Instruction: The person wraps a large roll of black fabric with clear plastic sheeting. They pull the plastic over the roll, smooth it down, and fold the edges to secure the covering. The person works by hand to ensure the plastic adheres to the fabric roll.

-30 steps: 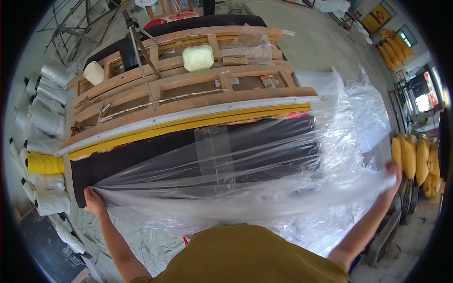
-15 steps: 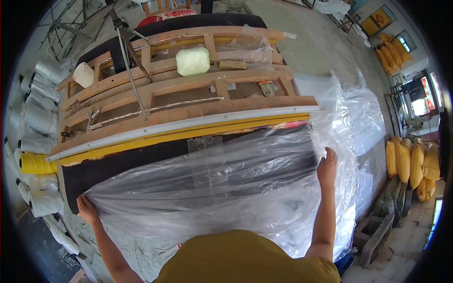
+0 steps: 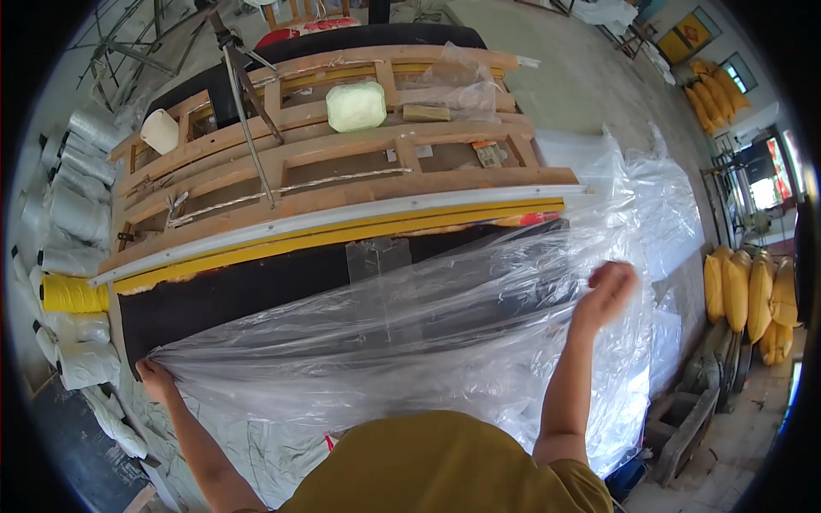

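Tabletop, left fingers tight on film

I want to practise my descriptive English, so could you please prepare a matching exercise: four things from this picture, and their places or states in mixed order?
1. bare left hand
2. pale green, rounded block
3. bright yellow cylindrical spool
4. plump yellow sacks

A. on the tan wooden frame
B. at the right side of the picture
C. gripping the gathered clear plastic sheet
D. at the left, beside whitish rolls

Pairs: 1-C; 2-A; 3-D; 4-B
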`<state>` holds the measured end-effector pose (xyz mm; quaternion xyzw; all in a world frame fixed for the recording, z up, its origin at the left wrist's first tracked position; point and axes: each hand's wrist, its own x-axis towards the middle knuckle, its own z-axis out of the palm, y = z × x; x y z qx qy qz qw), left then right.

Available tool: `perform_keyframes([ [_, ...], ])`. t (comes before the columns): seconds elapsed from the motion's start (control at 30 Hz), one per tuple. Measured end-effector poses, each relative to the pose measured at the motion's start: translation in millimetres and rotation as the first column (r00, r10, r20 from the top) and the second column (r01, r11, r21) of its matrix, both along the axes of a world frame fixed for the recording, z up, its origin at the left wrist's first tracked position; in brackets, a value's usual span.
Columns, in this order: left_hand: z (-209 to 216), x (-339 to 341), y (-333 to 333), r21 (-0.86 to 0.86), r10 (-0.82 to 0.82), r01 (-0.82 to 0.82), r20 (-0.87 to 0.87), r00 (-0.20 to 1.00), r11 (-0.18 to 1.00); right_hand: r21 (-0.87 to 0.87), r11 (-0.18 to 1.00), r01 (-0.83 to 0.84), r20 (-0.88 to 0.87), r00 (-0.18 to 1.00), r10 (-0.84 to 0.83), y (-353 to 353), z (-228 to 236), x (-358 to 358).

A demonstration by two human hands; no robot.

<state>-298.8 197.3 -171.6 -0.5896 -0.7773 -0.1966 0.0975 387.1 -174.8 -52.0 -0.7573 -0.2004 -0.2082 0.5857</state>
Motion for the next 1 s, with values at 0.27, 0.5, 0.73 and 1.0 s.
perform_keyframes([
  [0.27,-6,5,6,0.022,-0.008,0.007,0.026,1.000,1.000,-0.401,0.878,-0.263,-0.439,0.896,0.068,-21,-36,17],
  [0.5,5,14,0,0.037,0.052,-0.053,0.018,0.998,0.998,-0.712,0.600,0.366,0.537,0.833,0.130,14,26,49],
  [0.73,6,2,-7,-0.045,0.006,-0.004,0.055,0.998,0.999,-0.826,0.535,-0.174,-0.135,0.984,0.112,-39,-39,42],
  [1.0,4,-86,-19,0.109,0.002,-0.053,0.422,0.906,0.993,-0.937,0.235,-0.259,-0.074,0.803,0.592,-12,-36,-43],
])
